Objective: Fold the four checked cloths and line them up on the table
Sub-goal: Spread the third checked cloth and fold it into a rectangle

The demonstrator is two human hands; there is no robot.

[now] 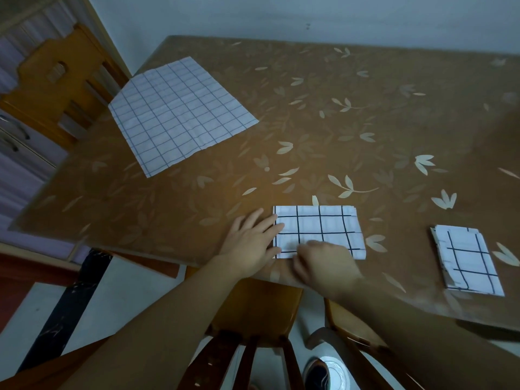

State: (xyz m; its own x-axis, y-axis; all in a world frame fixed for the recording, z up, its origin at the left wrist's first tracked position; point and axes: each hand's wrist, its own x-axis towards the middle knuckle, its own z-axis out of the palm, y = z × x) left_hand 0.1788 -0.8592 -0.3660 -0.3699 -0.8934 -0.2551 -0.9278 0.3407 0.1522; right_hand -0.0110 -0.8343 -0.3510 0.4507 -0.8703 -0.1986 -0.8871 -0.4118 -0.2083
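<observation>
A folded white cloth with bold black checks (323, 226) lies near the table's front edge. My left hand (250, 246) rests flat beside it, fingertips on its left edge. My right hand (323, 263) is blurred and lies on the cloth's front edge, fingers curled; whether it pinches the fabric I cannot tell. A second folded cloth (470, 263) sits at the front right. An unfolded cloth with thin blue checks (180, 114) lies spread at the far left. No fourth cloth is in view.
The brown table (337, 122) has a leaf pattern and stands against a pale wall. A wooden chair (56, 88) stands at its left side, another chair (253, 319) below my arms. A shoe (326, 372) shows on the floor.
</observation>
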